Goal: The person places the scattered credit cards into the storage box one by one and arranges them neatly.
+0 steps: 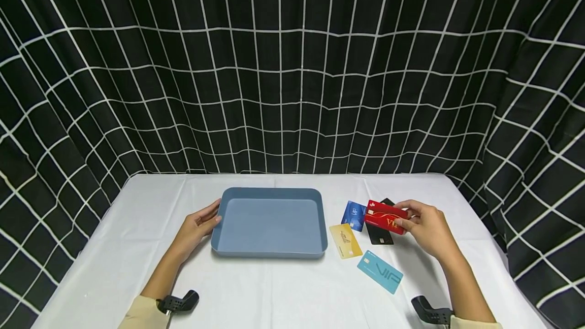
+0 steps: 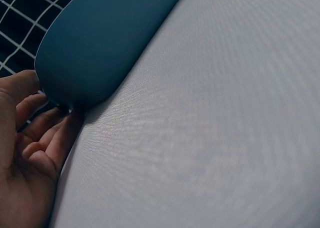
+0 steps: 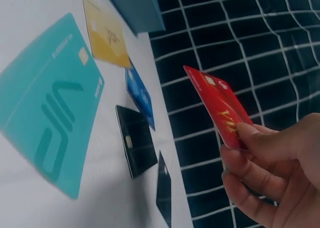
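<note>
My right hand point(image 1: 422, 225) pinches a red card point(image 1: 384, 216) point(image 3: 217, 105) by its right end and holds it above the table, to the right of the blue tray point(image 1: 269, 253). Under it lie a black card point(image 1: 378, 235) point(image 3: 135, 140) and a second black card point(image 3: 164, 190). A blue card point(image 1: 354, 215) point(image 3: 139, 95), a yellow card point(image 1: 346, 240) point(image 3: 104, 32) and a teal card point(image 1: 380, 271) point(image 3: 47, 112) lie flat nearby. My left hand point(image 1: 197, 227) point(image 2: 30, 153) rests with loose fingers against the tray's left edge point(image 2: 90, 47). The tray holds nothing.
A white cloth point(image 1: 274, 293) covers the table. A black curtain with a white grid point(image 1: 292, 65) hangs behind and along both sides. The table's right edge lies close to my right forearm.
</note>
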A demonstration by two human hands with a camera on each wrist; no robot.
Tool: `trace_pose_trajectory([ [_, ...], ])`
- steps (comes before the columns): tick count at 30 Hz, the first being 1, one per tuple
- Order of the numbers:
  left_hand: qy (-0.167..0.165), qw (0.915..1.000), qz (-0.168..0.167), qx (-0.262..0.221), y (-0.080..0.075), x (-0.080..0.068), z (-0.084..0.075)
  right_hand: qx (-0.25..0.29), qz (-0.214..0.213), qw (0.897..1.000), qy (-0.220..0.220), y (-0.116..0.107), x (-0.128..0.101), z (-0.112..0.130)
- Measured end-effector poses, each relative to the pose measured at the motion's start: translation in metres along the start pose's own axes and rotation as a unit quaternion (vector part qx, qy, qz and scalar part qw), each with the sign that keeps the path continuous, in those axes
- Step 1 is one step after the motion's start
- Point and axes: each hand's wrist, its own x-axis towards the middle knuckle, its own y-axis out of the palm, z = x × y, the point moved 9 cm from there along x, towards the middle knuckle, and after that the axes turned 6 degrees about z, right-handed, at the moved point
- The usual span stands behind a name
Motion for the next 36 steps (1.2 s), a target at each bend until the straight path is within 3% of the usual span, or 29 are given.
trace_pose_trajectory([
  [17, 0.001, 1.0000, -0.003, 0.007, -0.003, -0.002, 0.001, 0.092, 0.020, 0.995, -0.013, 0.019, 0.013, 0.030],
  [36, 0.007, 0.9999, 0.002, -0.007, -0.001, 0.001, 0.000, 0.112, 0.042, 0.992, -0.036, 0.045, 0.027, 0.054],
])
